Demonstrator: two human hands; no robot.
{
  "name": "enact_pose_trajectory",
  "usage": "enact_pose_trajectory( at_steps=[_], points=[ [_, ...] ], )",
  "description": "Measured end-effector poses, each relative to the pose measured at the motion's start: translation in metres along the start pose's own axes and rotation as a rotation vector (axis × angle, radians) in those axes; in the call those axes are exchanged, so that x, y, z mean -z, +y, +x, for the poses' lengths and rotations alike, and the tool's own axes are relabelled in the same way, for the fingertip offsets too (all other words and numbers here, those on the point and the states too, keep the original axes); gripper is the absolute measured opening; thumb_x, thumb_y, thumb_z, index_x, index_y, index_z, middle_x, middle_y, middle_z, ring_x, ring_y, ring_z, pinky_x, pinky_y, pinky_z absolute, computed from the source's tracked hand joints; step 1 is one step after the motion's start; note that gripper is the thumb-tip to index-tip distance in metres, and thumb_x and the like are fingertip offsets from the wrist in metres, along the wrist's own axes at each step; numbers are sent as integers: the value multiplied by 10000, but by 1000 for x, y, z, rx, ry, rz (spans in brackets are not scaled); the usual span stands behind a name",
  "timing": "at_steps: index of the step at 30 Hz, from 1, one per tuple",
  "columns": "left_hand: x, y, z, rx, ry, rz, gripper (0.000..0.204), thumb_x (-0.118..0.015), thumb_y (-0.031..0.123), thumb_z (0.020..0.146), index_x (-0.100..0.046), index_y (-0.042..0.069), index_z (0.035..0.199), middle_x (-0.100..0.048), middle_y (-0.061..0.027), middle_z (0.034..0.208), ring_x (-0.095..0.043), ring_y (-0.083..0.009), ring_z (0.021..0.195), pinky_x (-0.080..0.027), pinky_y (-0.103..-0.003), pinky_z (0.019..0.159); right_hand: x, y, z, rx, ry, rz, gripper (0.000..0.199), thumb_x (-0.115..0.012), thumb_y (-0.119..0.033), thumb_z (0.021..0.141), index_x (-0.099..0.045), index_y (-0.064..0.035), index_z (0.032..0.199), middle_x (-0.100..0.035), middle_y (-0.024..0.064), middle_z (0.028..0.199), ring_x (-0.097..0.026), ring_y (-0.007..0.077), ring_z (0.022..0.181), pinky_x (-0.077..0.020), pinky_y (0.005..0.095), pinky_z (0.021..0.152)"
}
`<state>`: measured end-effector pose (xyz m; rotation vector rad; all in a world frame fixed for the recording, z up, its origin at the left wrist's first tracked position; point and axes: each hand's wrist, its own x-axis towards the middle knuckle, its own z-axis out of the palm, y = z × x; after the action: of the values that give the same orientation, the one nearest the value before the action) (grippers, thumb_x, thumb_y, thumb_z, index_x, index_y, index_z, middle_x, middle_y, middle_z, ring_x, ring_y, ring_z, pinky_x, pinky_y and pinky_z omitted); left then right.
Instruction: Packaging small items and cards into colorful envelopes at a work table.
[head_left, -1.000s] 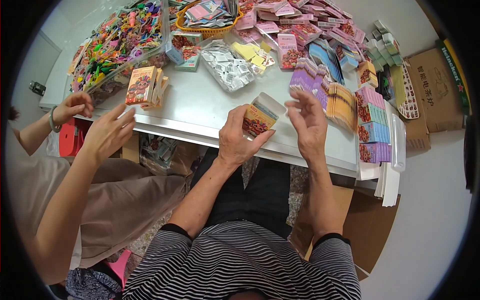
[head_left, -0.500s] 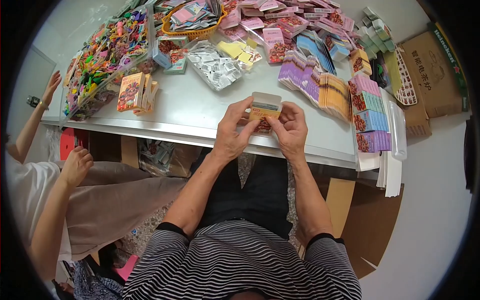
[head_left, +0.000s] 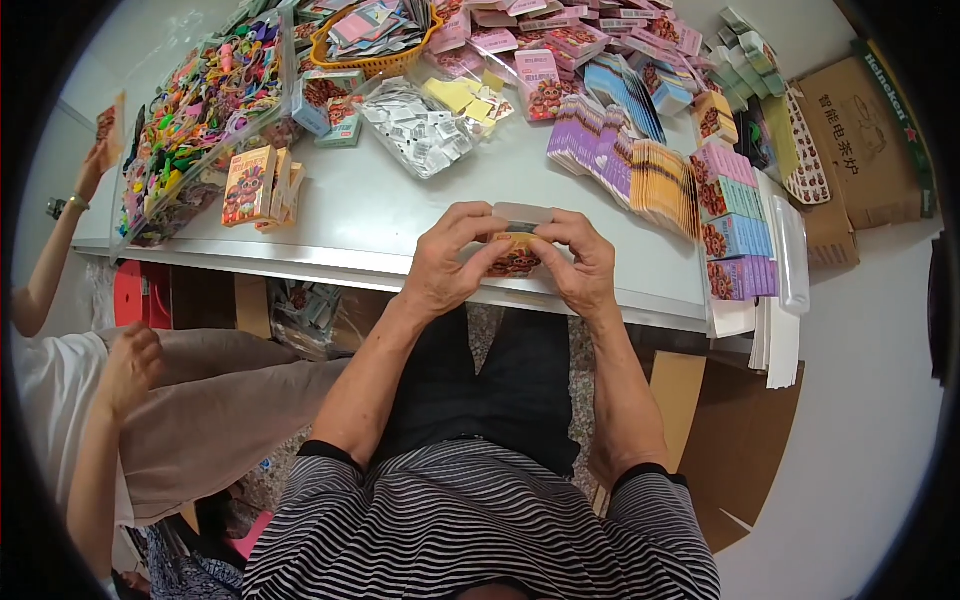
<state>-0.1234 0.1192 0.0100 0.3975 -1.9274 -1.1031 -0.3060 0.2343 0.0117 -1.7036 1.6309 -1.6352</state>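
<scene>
A small orange-yellow printed card box (head_left: 514,264) is between my hands, just above the table's front edge. Its grey-white top flap (head_left: 522,212) stands up at the far side. My left hand (head_left: 446,262) grips the box's left side, and my right hand (head_left: 583,266) grips the right. Both thumbs press on the front face while the other fingers curl over the top by the opening. My fingers partly cover the box, and what lies inside is hard to make out.
Left on the white table (head_left: 380,215) stand orange boxes (head_left: 250,187) beside a bag of colourful trinkets (head_left: 205,120). Ahead lie a bag of white packets (head_left: 418,125) and a yellow basket (head_left: 375,62). Flattened purple cartons (head_left: 590,140) lie right. A co-worker's hand (head_left: 97,160) holds an orange item.
My fingers have shifted inward over the box's top, and the flap appears lower and wider. At left, an orange item now shows in the co-worker's raised hand. The view has shifted slightly.
</scene>
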Motion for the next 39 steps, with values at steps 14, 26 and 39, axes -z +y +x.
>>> enact_pose_trajectory(
  at_steps=[14,26,39],
  points=[
    [10,8,8,218,-32,-78,240,-757,14,867,-683,46,1093,-704,-86,1120,-698,-163,965,-579,-297,757,-1,-1,7,-188,36,212,393,-732,68,851,-664,-36,1224,-653,73,1154,-605,121,972,-501,262,838],
    [-2,-1,8,402,24,-672,104,-696,10,941,-663,-31,1032,-696,-107,1079,-691,-144,908,-602,-257,751,1,-1,9,-222,-91,384,302,-696,47,883,-726,-2,1179,-669,105,1203,-617,104,840,-514,226,703],
    [-1,4,19,483,44,-624,217,-711,88,949,-697,-26,1133,-702,-80,969,-690,-112,852,-616,-260,708,0,2,17,-33,-94,245,199,-681,-31,944,-747,-44,1131,-701,84,1094,-631,101,838,-507,233,665]
  ],
)
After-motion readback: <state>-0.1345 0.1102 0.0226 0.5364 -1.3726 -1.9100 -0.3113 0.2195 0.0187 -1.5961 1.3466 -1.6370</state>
